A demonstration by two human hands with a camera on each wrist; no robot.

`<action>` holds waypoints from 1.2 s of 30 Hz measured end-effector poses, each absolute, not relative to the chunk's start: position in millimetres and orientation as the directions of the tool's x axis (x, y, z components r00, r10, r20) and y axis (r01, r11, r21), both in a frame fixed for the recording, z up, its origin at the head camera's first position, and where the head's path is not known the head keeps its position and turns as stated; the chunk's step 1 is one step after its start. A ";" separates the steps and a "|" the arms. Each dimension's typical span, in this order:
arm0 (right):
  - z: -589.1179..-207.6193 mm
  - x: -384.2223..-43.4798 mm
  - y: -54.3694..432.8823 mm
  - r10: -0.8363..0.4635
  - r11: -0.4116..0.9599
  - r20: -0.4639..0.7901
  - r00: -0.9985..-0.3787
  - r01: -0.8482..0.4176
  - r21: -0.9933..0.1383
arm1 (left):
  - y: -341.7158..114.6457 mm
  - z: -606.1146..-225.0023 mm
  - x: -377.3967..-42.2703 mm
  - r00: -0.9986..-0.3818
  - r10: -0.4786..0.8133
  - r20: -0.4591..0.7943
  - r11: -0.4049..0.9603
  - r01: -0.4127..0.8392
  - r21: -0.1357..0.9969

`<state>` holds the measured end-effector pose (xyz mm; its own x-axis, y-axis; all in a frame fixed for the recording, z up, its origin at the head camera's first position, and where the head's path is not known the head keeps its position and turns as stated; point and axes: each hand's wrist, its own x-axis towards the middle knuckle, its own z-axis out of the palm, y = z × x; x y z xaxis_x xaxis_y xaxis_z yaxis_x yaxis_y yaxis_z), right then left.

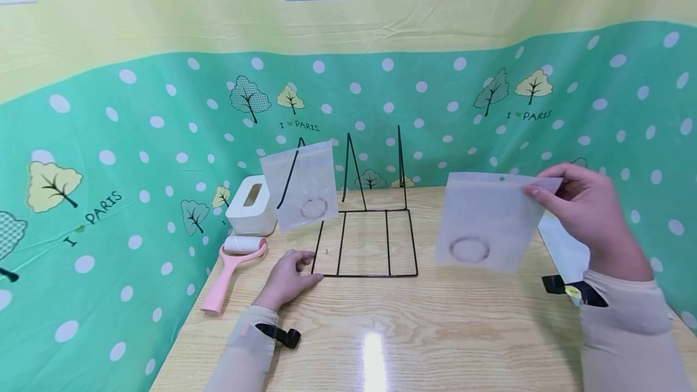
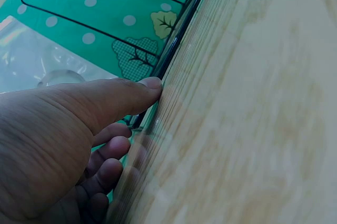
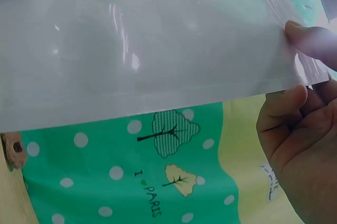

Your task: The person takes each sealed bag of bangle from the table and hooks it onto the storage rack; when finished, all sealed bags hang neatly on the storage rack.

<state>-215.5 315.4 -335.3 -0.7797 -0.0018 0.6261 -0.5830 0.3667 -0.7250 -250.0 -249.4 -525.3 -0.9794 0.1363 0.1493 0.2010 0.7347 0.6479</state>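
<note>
Evidently both hands are occupied around a black wire display rack (image 1: 363,275), which rests on a wood-grain table (image 1: 463,331) with its prongs rising at the back. The left hand (image 1: 288,278) holds the rack's near left corner, thumb against the front wire and the other fingers curled beside the left one. The right hand (image 1: 590,213) pinches a frosted zip bag (image 1: 492,216) by its upper right corner, thumb in front, so that the bag hangs in the air to the right of the rack, well apart from it. A ring-shaped item shows through the bag near its lower left, though its material cannot be told. A second frosted bag (image 1: 294,189) of the same kind hangs, slightly tilted, at the rack's left prong, also with a ring-shaped item inside. Just left of that bag stands a white tissue box (image 1: 261,218) with an oval slot, and nearer the person lies a pink-handled lint roller (image 1: 223,283). Past the right forearm lies a pale flat sheet (image 1: 563,247), partly hidden. A green, dotted curtain (image 1: 130,198) printed with trees encloses the table.
</note>
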 end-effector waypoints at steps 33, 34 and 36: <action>-337.5 -210.5 256.9 -0.074 0.109 0.700 -0.711 -0.703 -0.703 | -249.7 -526.6 -249.5 -0.977 0.145 0.158 0.736 0.213 0.643; -338.3 -210.8 255.3 -0.073 0.131 0.697 -0.713 -0.700 -0.702 | -249.9 -526.7 -249.3 -0.977 0.144 0.160 0.734 0.214 0.645; -340.2 -212.0 252.1 -0.073 0.162 0.697 -0.713 -0.698 -0.697 | -250.2 -526.8 -249.0 -0.976 0.142 0.164 0.735 0.215 0.644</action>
<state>-212.0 252.1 -340.2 -0.7133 -0.0728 0.6970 -0.6981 0.1623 -0.6974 -249.0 -250.2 -526.8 -0.9762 0.1420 0.1637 0.2148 0.7346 0.6436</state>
